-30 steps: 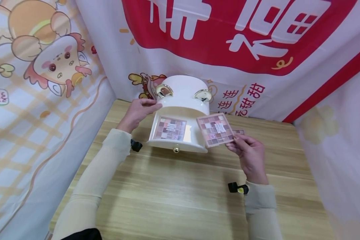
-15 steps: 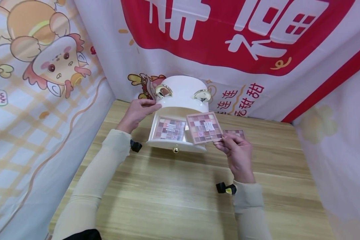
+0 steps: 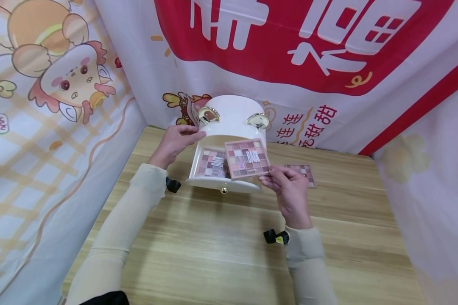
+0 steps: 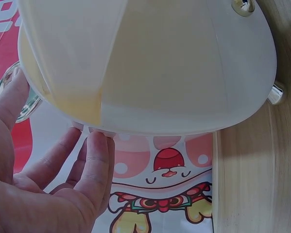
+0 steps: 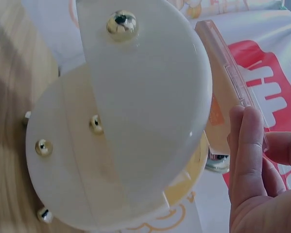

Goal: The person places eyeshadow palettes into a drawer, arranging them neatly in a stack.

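pinching a palette, right grip hovers; left grip, relaxed, touches white box.

Held palette is showing pink, mauve & brn squares w/ wht lettering. Box is gleaming wht, its 2 oval trims & knob shining gold. Counter is showing lt-brn wood grain; back cloth is bearing wht characters on red.

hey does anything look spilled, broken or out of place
No spill or damage shows. Perhaps out of place: a square pink palette lying alone on the wooden table, while a matching one lies in the open drawer of the white rounded cabinet and the right hand holds a third.
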`<state>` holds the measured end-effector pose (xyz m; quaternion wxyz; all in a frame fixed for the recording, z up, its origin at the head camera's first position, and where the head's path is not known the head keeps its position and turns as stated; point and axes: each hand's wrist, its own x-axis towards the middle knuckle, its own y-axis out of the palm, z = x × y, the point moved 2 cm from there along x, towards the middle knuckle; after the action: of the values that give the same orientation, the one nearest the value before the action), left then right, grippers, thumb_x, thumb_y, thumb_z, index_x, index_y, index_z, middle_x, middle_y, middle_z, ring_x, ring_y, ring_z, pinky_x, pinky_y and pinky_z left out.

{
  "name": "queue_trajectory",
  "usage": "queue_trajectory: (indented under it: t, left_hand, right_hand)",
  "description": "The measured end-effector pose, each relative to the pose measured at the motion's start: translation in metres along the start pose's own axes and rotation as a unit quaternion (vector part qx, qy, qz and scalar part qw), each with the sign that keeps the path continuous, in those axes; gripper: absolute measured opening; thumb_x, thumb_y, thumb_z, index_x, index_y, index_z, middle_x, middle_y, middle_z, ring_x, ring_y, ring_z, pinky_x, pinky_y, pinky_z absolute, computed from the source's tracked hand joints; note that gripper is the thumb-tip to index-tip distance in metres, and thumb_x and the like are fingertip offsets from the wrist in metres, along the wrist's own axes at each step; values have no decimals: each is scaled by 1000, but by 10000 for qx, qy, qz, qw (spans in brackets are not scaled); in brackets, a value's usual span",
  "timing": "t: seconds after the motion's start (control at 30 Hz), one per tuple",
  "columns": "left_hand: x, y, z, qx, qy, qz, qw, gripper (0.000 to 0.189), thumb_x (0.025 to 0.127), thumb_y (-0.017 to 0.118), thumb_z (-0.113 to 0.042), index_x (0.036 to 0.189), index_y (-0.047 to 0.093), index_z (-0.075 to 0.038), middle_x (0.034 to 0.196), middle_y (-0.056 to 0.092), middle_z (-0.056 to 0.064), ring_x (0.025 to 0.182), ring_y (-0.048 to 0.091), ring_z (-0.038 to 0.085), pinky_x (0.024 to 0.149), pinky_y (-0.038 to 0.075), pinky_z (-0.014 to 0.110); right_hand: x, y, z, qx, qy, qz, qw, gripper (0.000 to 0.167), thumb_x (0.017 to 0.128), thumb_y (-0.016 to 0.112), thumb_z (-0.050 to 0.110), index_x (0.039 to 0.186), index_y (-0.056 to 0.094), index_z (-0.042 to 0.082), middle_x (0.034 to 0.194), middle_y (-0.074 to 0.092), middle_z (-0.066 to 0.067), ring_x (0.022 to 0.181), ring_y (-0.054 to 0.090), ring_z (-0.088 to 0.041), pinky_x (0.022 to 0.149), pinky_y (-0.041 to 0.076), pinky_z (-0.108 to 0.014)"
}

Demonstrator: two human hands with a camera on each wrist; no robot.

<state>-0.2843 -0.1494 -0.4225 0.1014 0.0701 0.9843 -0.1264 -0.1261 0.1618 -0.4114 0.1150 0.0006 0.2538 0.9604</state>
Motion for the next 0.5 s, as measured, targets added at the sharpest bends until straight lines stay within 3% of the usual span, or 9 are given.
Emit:
queue_trajectory:
  t: [0.27,0.5]
  left_hand:
    - [-1,0,0,9,-75,25,10000,75,74,86,-53,131,65,-9,134,60,7,113,59,25,99,48,41]
    - [-1,0,-1,-14,-99,21,9999,73,75,86,-51,131,65,-10,133,60,6,113,59,25,99,48,41]
  right_hand:
    - [-3,15,-3,88,227,20,9997,5,92,66,-8,94,70,-10,83,71,-21,69,73,-23,70,60,-35]
    - [-6,25,-5,147,468,149,9987,10,91,63,-11,88,71,-6,80,71,-20,68,73,-23,72,60,-37]
